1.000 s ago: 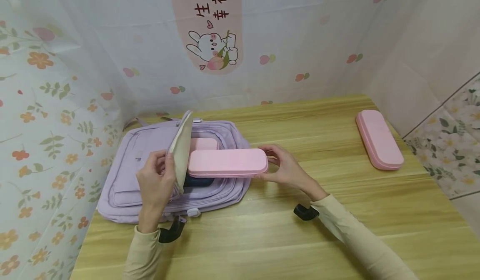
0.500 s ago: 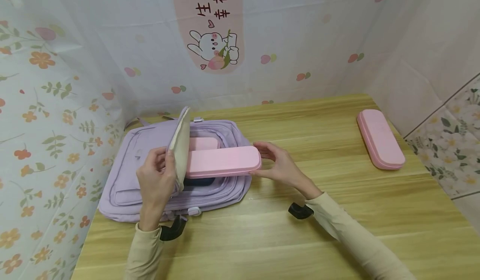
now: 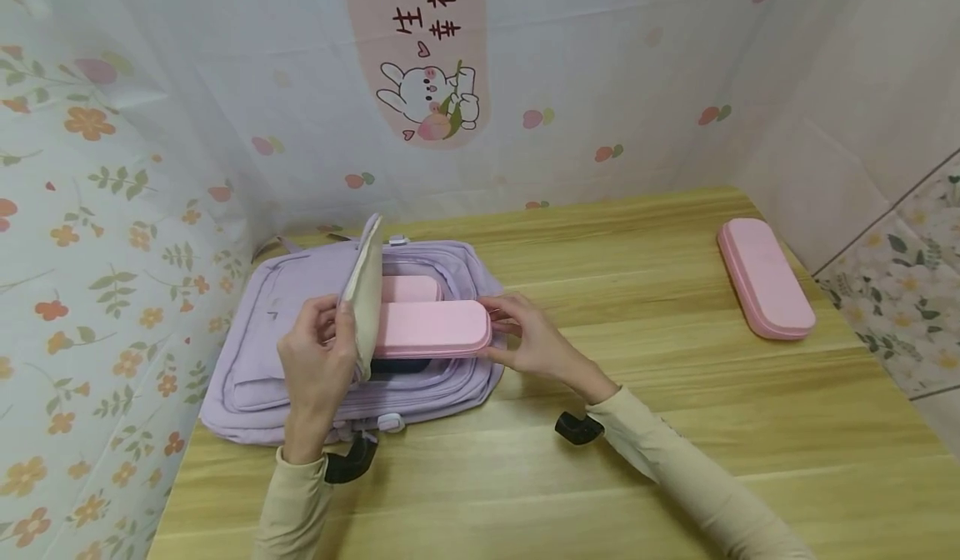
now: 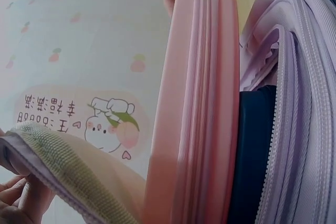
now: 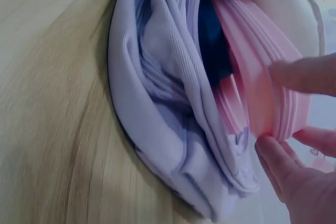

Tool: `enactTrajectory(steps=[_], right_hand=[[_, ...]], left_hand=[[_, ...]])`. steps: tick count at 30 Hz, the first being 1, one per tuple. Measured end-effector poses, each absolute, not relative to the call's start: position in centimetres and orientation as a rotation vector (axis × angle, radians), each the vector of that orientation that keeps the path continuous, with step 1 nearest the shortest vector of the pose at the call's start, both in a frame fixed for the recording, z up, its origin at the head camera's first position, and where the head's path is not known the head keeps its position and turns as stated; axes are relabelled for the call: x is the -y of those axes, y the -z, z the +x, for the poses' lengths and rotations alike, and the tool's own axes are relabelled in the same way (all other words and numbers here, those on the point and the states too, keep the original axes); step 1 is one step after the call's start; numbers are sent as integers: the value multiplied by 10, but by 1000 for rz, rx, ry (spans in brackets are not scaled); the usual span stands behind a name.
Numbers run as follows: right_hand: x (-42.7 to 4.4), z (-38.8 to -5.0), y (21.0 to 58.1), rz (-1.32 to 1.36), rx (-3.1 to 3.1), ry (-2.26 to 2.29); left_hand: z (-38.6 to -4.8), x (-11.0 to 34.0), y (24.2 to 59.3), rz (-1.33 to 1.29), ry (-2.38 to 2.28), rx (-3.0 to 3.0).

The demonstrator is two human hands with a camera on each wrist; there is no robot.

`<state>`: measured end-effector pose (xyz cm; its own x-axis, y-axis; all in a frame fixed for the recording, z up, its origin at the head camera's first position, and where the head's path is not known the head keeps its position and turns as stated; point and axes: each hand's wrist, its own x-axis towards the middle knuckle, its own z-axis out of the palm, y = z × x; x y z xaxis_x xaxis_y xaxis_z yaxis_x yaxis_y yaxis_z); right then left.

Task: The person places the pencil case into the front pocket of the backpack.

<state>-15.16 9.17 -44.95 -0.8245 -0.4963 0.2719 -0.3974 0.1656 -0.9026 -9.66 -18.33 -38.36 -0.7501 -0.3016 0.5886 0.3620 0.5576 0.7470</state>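
While the purple backpack [image 3: 247,352] is laid open at the left of the frame, its flap [image 3: 367,302] is held up by the left hand [image 3: 317,368] and a pink case [image 3: 435,327] near the centre, its left end hidden behind the flap, is gripped at the other end by the right hand [image 3: 538,342]. Insertion of the case seems to be in hand, with a further leftward push under the raised flap called for. Since a second ago, the case and right hand have been shifted leftward.
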Motion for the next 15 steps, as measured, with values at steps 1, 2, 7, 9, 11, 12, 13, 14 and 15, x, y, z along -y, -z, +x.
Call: enactTrajectory(steps=[1,2,7,9,11,12,13,14,15], right_hand=[[-91,-151,449,-918,-2312,1770],[-90,-150,449,-932,-2291,1783],[-81,-149,448,-964,-2238,1831],[-76,-149,448,-967,-2254,1826],[-72,-149,449,-962,-2263,1828],[-69,-149,449,-958,-2267,1830],[-67,-149,449,-949,-2270,1832],[-64,-149,449,-939,-2266,1844],[-62,-149,448,-929,-2257,1862]], left_hand=[[-96,183,384,-47,1218,2092],[-96,182,384,-45,1222,2090],[-97,180,384,-48,1237,2084],[-96,179,384,-50,1238,2084],[-96,179,384,-50,1239,2081],[-95,178,384,-48,1238,2080],[-95,178,385,-46,1236,2076],[-95,178,385,-46,1236,2071],[-95,178,385,-47,1236,2066]])
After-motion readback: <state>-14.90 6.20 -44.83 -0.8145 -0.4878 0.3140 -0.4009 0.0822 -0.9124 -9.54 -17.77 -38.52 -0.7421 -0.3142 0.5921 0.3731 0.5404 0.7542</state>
